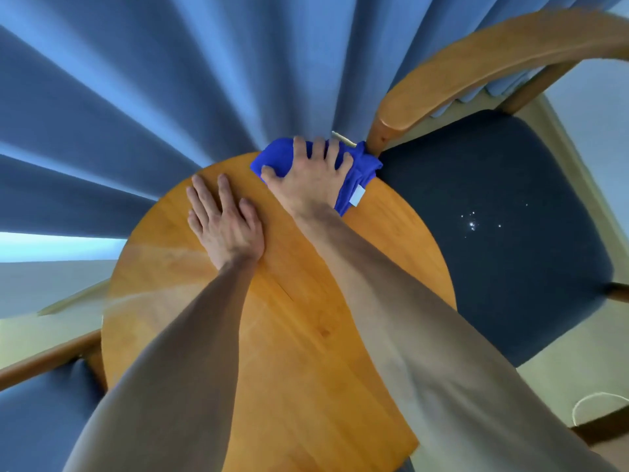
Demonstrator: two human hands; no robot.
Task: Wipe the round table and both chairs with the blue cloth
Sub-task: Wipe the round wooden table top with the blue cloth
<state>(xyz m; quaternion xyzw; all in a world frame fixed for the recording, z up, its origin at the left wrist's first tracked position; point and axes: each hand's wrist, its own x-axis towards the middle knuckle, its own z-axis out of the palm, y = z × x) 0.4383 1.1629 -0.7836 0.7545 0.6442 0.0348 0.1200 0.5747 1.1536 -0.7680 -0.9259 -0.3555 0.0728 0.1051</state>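
Your right hand (311, 180) presses the cloth (354, 172) with fingers spread and curled into the fabric, thumb dug in at its near-left side. The cloth is bunched at the far edge of the desk (306, 335), part of it spilling over the rim. Its long axis runs from far-left to near-right, and a small white tag (358, 200) shows at the near-right end.

Your left hand (224, 223) lies flat on the wood just left of the right one, fingers straight and close together, pointing away from you. It holds nothing.

Right beyond the cloth hangs the curtain (170, 80), its folds meeting the desk's far rim. The right chair (493, 212) stands tight against the desk; the end of its wooden armrest (398, 120) sits just beside the cloth's far-right corner. White specks (473, 224) dot its dark seat.

The left chair (37, 420) touches the desk's near-left edge. Both your forearms cross the top, leaving bare wood to the left and near-right of them.
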